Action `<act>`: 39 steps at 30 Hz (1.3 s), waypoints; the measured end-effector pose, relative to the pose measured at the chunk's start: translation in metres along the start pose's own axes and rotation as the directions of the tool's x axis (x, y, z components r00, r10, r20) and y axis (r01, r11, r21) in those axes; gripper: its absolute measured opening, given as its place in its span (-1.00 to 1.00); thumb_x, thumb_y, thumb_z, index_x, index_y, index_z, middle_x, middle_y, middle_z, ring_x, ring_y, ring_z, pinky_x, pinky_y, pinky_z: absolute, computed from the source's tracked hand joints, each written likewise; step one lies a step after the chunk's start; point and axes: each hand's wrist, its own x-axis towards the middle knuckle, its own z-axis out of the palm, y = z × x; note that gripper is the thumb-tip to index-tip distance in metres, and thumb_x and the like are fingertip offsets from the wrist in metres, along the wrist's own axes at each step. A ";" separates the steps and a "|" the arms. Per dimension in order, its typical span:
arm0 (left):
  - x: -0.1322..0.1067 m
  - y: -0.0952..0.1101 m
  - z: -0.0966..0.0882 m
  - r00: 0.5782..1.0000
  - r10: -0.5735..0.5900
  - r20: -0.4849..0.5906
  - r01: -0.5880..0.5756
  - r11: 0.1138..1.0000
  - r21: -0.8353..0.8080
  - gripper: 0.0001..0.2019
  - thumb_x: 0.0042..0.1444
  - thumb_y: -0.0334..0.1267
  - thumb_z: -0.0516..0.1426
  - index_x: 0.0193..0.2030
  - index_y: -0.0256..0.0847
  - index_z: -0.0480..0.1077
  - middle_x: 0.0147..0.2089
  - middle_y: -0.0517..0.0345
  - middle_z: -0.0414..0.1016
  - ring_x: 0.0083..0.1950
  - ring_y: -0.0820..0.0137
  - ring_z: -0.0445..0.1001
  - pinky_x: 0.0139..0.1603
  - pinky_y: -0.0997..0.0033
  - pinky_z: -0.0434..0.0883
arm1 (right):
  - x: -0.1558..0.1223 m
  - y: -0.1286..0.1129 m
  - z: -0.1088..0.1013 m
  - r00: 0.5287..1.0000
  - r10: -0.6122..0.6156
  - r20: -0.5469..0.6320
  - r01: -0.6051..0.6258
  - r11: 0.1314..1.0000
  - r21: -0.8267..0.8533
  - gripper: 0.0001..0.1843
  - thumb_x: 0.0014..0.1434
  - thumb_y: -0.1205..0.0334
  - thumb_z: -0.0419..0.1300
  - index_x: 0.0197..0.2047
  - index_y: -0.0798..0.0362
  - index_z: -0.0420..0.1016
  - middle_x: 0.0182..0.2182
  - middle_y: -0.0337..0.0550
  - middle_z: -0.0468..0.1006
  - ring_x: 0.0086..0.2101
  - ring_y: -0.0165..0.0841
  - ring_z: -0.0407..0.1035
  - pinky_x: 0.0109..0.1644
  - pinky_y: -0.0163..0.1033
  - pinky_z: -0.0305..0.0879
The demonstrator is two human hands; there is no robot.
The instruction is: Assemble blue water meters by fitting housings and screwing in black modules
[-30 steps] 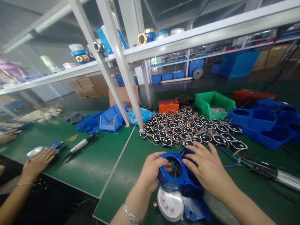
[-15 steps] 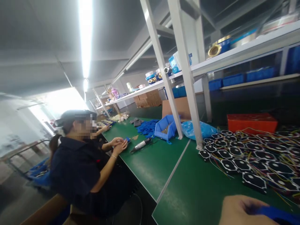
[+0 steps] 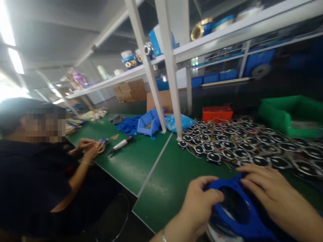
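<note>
A blue plastic cover (image 3: 243,227) with a large round opening is tilted between my hands at the lower right. My left hand (image 3: 199,203) grips its left side, thumb pressed on the rim beside the opening. Curled over the upper right edge are the fingers of my right hand (image 3: 274,191). A whitish rounded piece (image 3: 214,233) shows partly beneath the cover; whether it is joined to it I cannot tell. Beyond my hands lie many black, silver-edged wired parts (image 3: 228,144) on the green table (image 3: 166,185).
A co-worker (image 3: 32,168) sits at left, hands on a small blue part. A powered screwdriver (image 3: 122,144), blue bin (image 3: 148,122), red box (image 3: 217,113) and green bin (image 3: 275,112) are on the table. White posts (image 3: 169,67) carry a shelf with brass-fitted meters.
The view has swung right and down. Both my hands and the blue cover are now visible, where before one hand and a blue edge showed at the lower right.
</note>
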 end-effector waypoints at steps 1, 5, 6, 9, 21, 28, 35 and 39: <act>-0.002 0.000 -0.003 0.999 0.008 0.032 -0.008 1.000 0.004 -0.58 -0.36 -0.42 0.12 -0.22 -0.37 0.38 -0.42 0.12 0.40 -0.46 0.48 0.28 -0.39 0.47 0.22 | 0.001 -0.009 -0.006 0.999 0.018 0.031 -0.018 1.000 -0.016 -0.54 0.16 0.01 -0.17 -0.50 0.00 0.44 -0.27 -0.15 0.41 -0.19 -0.17 0.26 -0.08 0.10 0.11; -0.007 -0.005 -0.014 0.996 -0.020 0.082 0.017 0.999 0.037 -0.61 -0.26 -0.39 0.12 -0.18 -0.37 0.36 -0.31 0.05 0.44 -0.38 0.42 0.34 -0.36 0.49 0.23 | 0.003 -0.034 -0.016 0.980 0.132 0.149 -0.126 0.991 -0.049 -0.63 0.18 0.22 -0.16 -0.51 0.12 0.36 -0.20 -0.11 0.35 -0.17 -0.27 0.24 -0.09 -0.11 0.21; -0.009 -0.006 -0.016 0.996 -0.029 0.088 0.026 0.999 0.033 -0.61 -0.25 -0.38 0.12 -0.17 -0.37 0.36 -0.31 0.05 0.44 -0.36 0.41 0.35 -0.34 0.48 0.24 | 0.003 -0.038 -0.018 0.971 0.159 0.181 -0.151 0.987 -0.055 -0.66 0.17 0.26 -0.14 -0.52 0.12 0.35 -0.19 -0.12 0.34 -0.17 -0.29 0.24 -0.10 -0.15 0.22; -0.015 -0.008 -0.018 0.994 -0.045 0.099 0.042 0.999 0.024 -0.61 -0.25 -0.38 0.13 -0.16 -0.33 0.37 -0.32 0.08 0.45 -0.32 0.35 0.37 -0.31 0.45 0.27 | -0.002 -0.044 -0.022 0.955 0.195 0.226 -0.185 0.981 -0.063 -0.73 0.17 0.34 -0.07 -0.52 0.14 0.32 -0.20 -0.14 0.31 -0.23 -0.35 0.26 -0.17 -0.24 0.23; -0.015 -0.037 -0.035 0.994 -0.101 0.053 0.094 0.989 0.114 -0.55 -0.26 -0.40 0.12 -0.11 -0.35 0.36 -0.26 0.01 0.49 -0.30 0.32 0.40 -0.30 0.42 0.31 | -0.024 -0.045 -0.028 0.940 0.290 0.178 -0.296 0.955 0.009 -0.82 0.17 0.46 -0.01 -0.46 0.16 0.27 -0.36 -0.19 0.28 -0.35 -0.40 0.20 -0.26 -0.32 0.12; -0.016 -0.042 -0.042 0.987 -0.141 0.083 0.133 0.987 0.091 -0.53 -0.28 -0.33 0.20 -0.12 -0.33 0.37 -0.25 -0.02 0.50 -0.31 0.28 0.43 -0.31 0.40 0.35 | -0.034 -0.043 -0.021 0.923 0.366 0.117 -0.375 0.924 0.074 -0.79 0.19 0.43 -0.04 -0.47 0.16 0.26 -0.41 -0.18 0.27 -0.38 -0.41 0.18 -0.29 -0.34 0.08; -0.012 -0.051 -0.051 0.991 -0.115 0.070 0.101 0.978 0.180 -0.52 -0.27 -0.27 0.20 -0.09 -0.29 0.37 -0.20 -0.02 0.49 -0.25 0.20 0.43 -0.27 0.35 0.36 | -0.041 -0.037 -0.016 0.920 0.389 0.053 -0.393 0.909 0.137 -0.76 0.21 0.36 -0.09 -0.46 0.15 0.28 -0.39 -0.16 0.30 -0.36 -0.40 0.19 -0.27 -0.33 0.08; -0.010 -0.052 -0.056 0.990 -0.119 0.079 0.100 0.973 0.207 -0.49 -0.28 -0.25 0.19 -0.08 -0.29 0.37 -0.16 -0.03 0.47 -0.19 0.14 0.42 -0.23 0.30 0.36 | -0.045 -0.034 -0.011 0.905 0.424 0.013 -0.422 0.896 0.136 -0.75 0.21 0.34 -0.09 -0.48 0.15 0.26 -0.42 -0.16 0.30 -0.37 -0.40 0.19 -0.29 -0.33 0.07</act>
